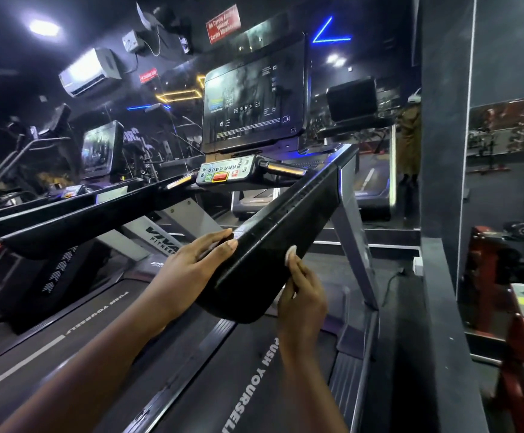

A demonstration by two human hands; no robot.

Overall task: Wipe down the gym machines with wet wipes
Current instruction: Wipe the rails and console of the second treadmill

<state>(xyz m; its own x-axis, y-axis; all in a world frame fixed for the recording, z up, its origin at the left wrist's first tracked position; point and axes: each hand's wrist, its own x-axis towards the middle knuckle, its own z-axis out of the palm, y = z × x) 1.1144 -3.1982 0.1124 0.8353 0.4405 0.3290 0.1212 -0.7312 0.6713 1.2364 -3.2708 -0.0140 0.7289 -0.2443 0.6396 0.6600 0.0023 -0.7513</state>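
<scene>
Black treadmill (248, 385), 1 unit. Right handrail (273, 245): near end under wiping. Left grip (191, 264): released, straight fingers steadying the rail's inner edge. Right grip (301, 295): pinching wet wipe (290, 254) against the outer edge. Risk: thinly held wipe could slip free; edge-only passes may miss the rail's top.

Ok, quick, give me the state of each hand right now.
Left hand: open, fingers straight, resting on the treadmill handrail.
Right hand: grip closed on a white wet wipe, held against the handrail's outer edge.
</scene>
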